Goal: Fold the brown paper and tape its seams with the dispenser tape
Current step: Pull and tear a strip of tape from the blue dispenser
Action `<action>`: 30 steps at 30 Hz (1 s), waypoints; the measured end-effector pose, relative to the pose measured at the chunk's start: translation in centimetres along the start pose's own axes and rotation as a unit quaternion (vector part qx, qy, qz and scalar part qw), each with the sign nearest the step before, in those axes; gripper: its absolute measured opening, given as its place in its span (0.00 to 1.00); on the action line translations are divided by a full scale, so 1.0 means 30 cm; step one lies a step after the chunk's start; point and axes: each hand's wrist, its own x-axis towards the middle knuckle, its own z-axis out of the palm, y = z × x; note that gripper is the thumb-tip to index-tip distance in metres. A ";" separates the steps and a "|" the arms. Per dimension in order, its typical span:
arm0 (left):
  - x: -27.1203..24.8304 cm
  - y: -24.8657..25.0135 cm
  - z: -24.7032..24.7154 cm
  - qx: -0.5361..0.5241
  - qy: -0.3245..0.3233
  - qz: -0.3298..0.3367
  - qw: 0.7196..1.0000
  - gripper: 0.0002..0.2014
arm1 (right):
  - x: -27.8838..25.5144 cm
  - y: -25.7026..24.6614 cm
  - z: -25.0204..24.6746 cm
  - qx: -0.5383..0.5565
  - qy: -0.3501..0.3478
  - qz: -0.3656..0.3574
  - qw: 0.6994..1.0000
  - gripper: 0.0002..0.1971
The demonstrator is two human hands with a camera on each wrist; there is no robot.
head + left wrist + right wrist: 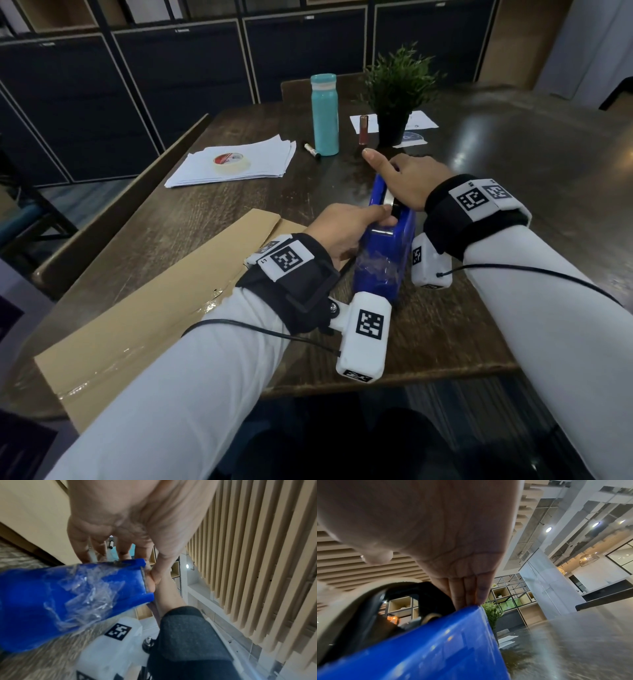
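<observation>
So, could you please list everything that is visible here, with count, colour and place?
dispenser: 1, blue, table centre, between both hands
brown paper: 1, folded, clear tape along its seam, near left of table
white sheets: 1 stack, far left
tape roll: 1, pale with red label, on the sheets
bottle: 1, teal, upright, far centre
marker: 1, white and black, lying left of the bottle
small tube: 1, reddish brown, upright beside the plant
plant: 1, green in black pot, far centre
table: 1, dark wood
left hand: pinches at the dispenser's cutter end
right hand: rests on top of the dispenser, thumb stretched out
</observation>
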 end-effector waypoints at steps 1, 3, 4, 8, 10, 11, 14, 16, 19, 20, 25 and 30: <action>-0.004 0.006 -0.002 0.001 -0.002 0.000 1.000 0.13 | 0.002 0.001 -0.001 -0.003 0.003 0.000 1.000 0.46; -0.009 0.022 -0.008 0.011 -0.008 0.002 1.000 0.10 | 0.005 0.002 -0.004 -0.008 0.007 0.001 1.000 0.46; -0.009 0.031 -0.011 0.020 -0.010 0.006 1.000 0.09 | 0.006 0.001 -0.005 -0.009 0.008 0.002 1.000 0.46; -0.007 0.048 -0.015 0.051 -0.018 0.014 0.998 0.11 | 0.011 0.001 -0.006 -0.003 0.004 0.005 1.000 0.45; -0.013 0.033 -0.016 0.060 -0.018 0.008 0.998 0.12 | 0.011 0.000 -0.005 -0.002 0.004 0.006 1.000 0.45; -0.016 0.024 -0.016 0.058 -0.017 0.006 0.998 0.12 | 0.011 0.000 -0.005 -0.003 0.004 0.009 1.000 0.45; -0.024 0.007 -0.019 0.041 -0.009 0.003 0.999 0.11 | 0.006 -0.005 -0.008 -0.006 0.004 0.010 1.000 0.44; -0.023 -0.002 -0.021 0.047 -0.005 0.001 0.999 0.10 | 0.005 -0.007 -0.009 -0.008 0.001 0.009 1.000 0.44; -0.025 -0.018 -0.025 0.047 -0.010 0.007 0.999 0.09 | 0.004 -0.005 -0.009 -0.011 0.000 0.012 1.000 0.44; -0.027 -0.025 -0.027 0.047 -0.011 0.010 0.999 0.10 | 0.003 -0.006 -0.009 -0.012 -0.001 0.012 1.000 0.44; -0.029 -0.060 -0.036 0.042 -0.018 0.019 0.999 0.11 | 0.005 -0.008 -0.008 -0.018 -0.002 0.014 1.000 0.44; -0.033 -0.091 -0.036 0.018 -0.021 0.021 0.999 0.11 | 0.012 -0.004 -0.003 -0.023 -0.001 0.012 1.000 0.46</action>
